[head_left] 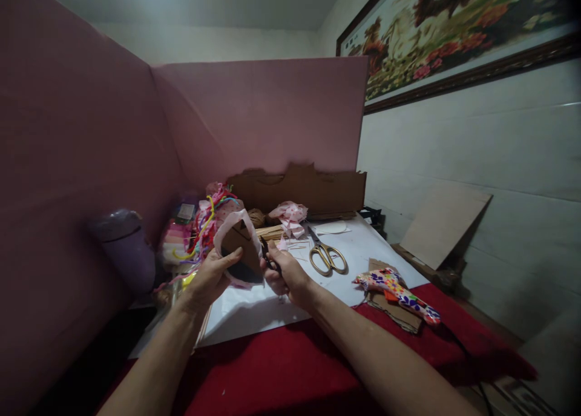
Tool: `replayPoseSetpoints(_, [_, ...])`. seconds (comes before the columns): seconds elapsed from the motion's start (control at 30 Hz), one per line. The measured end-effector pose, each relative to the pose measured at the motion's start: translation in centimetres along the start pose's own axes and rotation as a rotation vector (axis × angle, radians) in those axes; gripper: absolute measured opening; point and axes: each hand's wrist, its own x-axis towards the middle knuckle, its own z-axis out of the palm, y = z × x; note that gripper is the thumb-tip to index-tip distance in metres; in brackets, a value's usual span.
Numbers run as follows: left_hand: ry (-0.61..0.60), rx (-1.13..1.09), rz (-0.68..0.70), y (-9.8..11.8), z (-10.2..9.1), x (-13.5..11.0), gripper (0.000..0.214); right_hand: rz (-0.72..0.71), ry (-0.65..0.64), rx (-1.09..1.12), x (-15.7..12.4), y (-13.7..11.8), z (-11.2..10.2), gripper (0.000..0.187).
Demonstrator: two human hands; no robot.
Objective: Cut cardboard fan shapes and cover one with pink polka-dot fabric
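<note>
My left hand (218, 274) grips a brown and dark cardboard-like piece (242, 249) at its left edge, thumb on the front. A pale pink strip (247, 222) runs around the rim of that piece. In my right hand (285, 270) is a small black-handled tool (271, 260), its dark tip against the piece's right edge. Whether it is scissors or pliers cannot be made out. Both hands are closed above the white sheet. To the right lie gold-handled scissors (327, 258), touched by neither hand.
Colourful pipe cleaners (206, 222) pile up behind my left hand. Pink dotted wrapping (290, 213), thin wooden sticks (270, 233) and a twine ball (256, 217) lie behind the piece. A flower-patterned glue gun (397, 292) rests on cardboard at right. A purple container (127, 249) stands left.
</note>
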Motion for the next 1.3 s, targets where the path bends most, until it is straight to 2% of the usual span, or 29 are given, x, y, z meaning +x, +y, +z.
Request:
replayPoseSetpoints(0.17, [-0.003, 0.014, -0.028, 0.0, 0.1, -0.1, 0.049, 0.022, 0.017, -0.019, -0.1, -0.1, 0.1, 0.052])
replayPoseSetpoints(0.33, [-0.004, 0.001, -0.038, 0.0, 0.2, -0.1, 0.046, -0.040, 0.022, -0.019, 0.1, 0.2, -0.1, 0.050])
replayPoseSetpoints(0.63, [0.004, 0.009, -0.033, 0.0, 0.6, -0.2, 0.047, -0.049, 0.059, -0.048, 0.5, 0.5, -0.2, 0.047])
replayPoseSetpoints(0.87, [-0.003, 0.020, -0.040, 0.0, 0.4, -0.3, 0.032, -0.030, 0.029, 0.019, 0.1, 0.4, 0.0, 0.050])
replayPoseSetpoints(1.03, [-0.006, 0.023, -0.045, 0.0, 0.7, -0.3, 0.034, -0.025, 0.074, -0.063, -0.2, 0.1, 0.1, 0.048])
replayPoseSetpoints(1.3, [-0.005, 0.015, -0.051, 0.0, 1.0, -0.4, 0.033, -0.032, 0.099, -0.014, 0.2, 0.3, 0.3, 0.047])
